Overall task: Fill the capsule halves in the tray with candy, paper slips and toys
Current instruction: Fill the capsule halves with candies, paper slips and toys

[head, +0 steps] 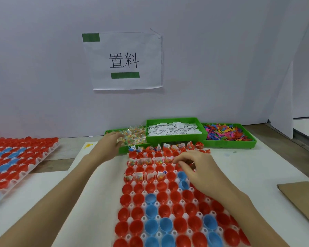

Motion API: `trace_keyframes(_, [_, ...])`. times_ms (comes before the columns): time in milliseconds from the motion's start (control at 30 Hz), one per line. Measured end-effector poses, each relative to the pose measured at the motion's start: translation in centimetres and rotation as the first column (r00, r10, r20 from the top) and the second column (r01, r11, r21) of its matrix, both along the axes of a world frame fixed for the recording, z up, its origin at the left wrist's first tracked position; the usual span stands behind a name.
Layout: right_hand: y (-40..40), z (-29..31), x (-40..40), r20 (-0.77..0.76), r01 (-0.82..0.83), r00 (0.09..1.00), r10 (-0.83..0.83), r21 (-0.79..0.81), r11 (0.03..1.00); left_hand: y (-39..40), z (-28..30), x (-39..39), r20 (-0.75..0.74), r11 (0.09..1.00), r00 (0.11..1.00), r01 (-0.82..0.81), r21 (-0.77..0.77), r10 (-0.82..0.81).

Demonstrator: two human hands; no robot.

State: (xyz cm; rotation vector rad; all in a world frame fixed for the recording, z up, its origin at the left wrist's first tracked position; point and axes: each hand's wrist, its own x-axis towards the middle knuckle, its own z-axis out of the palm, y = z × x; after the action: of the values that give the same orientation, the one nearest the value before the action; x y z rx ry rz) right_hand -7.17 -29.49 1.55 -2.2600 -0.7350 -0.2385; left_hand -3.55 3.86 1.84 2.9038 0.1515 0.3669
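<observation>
A white tray (132,195) of red and blue capsule halves lies in front of me. Its far rows hold candy packets, paper slips and toys; the near halves look empty. My left hand (108,142) reaches into the green candy bin (121,149), its fingers curled into the wrapped candy (134,135). Over the tray's third row hovers my right hand (197,165), its fingertips pinched together by a capsule half; what they hold is too small to tell. A green bin of paper slips (173,130) and a green bin of coloured toys (227,133) stand behind the tray.
A second tray of red and blue capsules (16,163) lies at the left, partly over the table edge. A brown cardboard piece (300,198) sits at the right. A white wall with a paper sign (123,61) closes off the back.
</observation>
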Motion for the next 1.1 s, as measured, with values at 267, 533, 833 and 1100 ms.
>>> trace_keyframes(267, [-0.7, -0.5, 0.8, 0.002, 0.026, 1.0, -0.026, 0.011, 1.0, -0.1, -0.4, 2.1, -0.029, 0.999, 0.999, 0.035, 0.007, -0.035])
trace_keyframes(533, [-0.7, -0.7, 1.0, 0.001, 0.019, 1.0, -0.019, 0.022, 1.0, -1.5, 0.1, 1.0, 0.129, 1.0, 0.992, 0.019, 0.001, -0.019])
trace_keyframes(833, [-0.9, -0.9, 1.3, -0.003, 0.027, 1.0, -0.027, 0.02, 0.999, -1.0, 0.8, -1.6, 0.443, 0.982, 0.892, -0.006, -0.19, 0.091])
trace_keyframes(1100, [-1.0, -0.1, 2.6, -0.049, 0.095, 0.995, -0.089, 0.138, 0.986, -7.5, -2.4, -9.8, 0.455, 0.704, 0.884, 0.256, -0.662, 0.105])
